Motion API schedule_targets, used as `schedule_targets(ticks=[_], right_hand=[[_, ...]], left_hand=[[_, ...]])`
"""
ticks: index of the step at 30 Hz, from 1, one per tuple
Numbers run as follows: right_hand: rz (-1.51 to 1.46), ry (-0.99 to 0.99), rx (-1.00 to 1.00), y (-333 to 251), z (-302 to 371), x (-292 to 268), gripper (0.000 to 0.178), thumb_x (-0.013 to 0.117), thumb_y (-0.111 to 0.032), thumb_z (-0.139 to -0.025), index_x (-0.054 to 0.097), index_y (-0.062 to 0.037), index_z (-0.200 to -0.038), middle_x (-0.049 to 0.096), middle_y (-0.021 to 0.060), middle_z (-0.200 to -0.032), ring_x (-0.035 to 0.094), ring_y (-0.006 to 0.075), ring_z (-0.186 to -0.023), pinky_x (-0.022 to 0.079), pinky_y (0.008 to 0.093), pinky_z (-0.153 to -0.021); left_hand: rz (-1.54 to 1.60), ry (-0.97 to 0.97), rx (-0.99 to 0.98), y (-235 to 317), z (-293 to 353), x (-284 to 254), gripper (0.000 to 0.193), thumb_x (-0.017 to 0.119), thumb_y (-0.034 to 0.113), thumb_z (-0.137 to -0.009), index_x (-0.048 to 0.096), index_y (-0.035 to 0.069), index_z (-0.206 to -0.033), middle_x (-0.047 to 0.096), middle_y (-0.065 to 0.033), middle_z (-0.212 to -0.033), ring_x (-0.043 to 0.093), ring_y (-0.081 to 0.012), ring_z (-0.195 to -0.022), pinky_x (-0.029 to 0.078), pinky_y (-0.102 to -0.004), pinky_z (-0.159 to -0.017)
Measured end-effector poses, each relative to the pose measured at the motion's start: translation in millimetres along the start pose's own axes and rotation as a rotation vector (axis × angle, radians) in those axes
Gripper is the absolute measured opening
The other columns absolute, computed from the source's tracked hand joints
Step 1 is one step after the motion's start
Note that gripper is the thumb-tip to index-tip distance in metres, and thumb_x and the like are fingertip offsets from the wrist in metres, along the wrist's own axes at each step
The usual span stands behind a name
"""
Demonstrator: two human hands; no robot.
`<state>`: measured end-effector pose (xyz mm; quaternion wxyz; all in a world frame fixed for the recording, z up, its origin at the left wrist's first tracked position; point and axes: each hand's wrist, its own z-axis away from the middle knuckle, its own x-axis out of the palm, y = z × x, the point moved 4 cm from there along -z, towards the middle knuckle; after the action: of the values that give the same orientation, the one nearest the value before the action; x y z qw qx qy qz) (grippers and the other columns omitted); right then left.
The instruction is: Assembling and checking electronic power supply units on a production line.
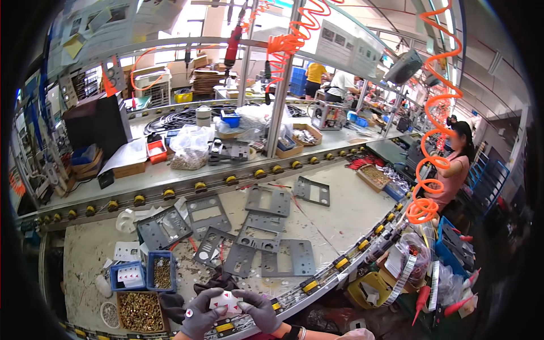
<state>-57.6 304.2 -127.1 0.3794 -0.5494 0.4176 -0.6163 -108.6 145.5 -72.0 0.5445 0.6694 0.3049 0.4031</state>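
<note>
Both my hands wear grey gloves and meet at the lower middle, over the roller rail. Between them is a small white sticker sheet (225,302) with red triangles. My left hand (199,318) pinches its left side, and my right hand (259,313) grips its right side. A round white sticker (188,313) with a red mark is on the left glove. Dark cloth (218,281) lies just beyond the fingers. To the left, a blue bin (113,277) holds similar sheets, beside a blue bin (151,266) of small metal parts. A carton (165,320) of brass-coloured fittings stands nearer.
Grey metal panels (266,201) with cut-outs lie across the table (340,198), some overlapping. A curved roller rail (341,263) borders it at right. Orange coiled hoses (433,113) hang overhead. A person in pink (453,181) is at the right. Bins and red-tipped bottles (420,303) crowd the lower right.
</note>
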Motion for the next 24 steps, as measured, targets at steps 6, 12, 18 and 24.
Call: schedule_targets(ticks=[6,12,18,24], right_hand=[[0.925,0.092,-0.573,-50,-8,-12,0.046,0.068,-0.022,-0.082,0.056,-0.0086,-0.124,0.058,0.0144,-0.118,0.058,0.0326,-0.103,0.048,0.0368,-0.090],[0.899,0.095,-0.442,-33,-13,-27,0.034,0.066,-0.022,-0.085,0.062,-0.0040,-0.113,0.064,0.0166,-0.089,0.062,0.0302,-0.078,0.049,0.0368,-0.069],[0.706,0.197,-0.184,-25,-13,-36,0.028,0.065,-0.024,-0.088,0.066,-0.0013,-0.103,0.062,0.0078,-0.070,0.055,0.0105,-0.059,0.043,0.0270,-0.053],[0.711,0.057,-0.232,-19,-18,-31,0.027,0.065,-0.024,-0.088,0.066,-0.0018,-0.103,0.061,0.0052,-0.070,0.051,0.0087,-0.059,0.043,0.0247,-0.054]], left_hand=[[0.061,-0.076,-0.221,-36,-43,5,0.034,0.065,-0.002,-0.081,0.055,-0.002,-0.114,0.063,-0.0104,-0.100,0.063,-0.0137,-0.082,0.055,-0.0252,-0.070],[0.277,-0.011,-0.266,-62,-51,12,0.037,0.068,0.000,-0.079,0.051,-0.002,-0.112,0.061,-0.0147,-0.101,0.065,-0.0193,-0.082,0.059,-0.0324,-0.068],[0.138,-0.011,-0.297,-64,-45,-1,0.027,0.067,0.012,-0.085,0.054,-0.002,-0.104,0.065,-0.0112,-0.091,0.065,-0.0143,-0.077,0.056,-0.0268,-0.064],[0.161,-0.022,-0.307,-62,-39,2,0.021,0.066,0.013,-0.085,0.063,0.001,-0.101,0.067,-0.0079,-0.081,0.063,-0.0116,-0.064,0.050,-0.0219,-0.056]])
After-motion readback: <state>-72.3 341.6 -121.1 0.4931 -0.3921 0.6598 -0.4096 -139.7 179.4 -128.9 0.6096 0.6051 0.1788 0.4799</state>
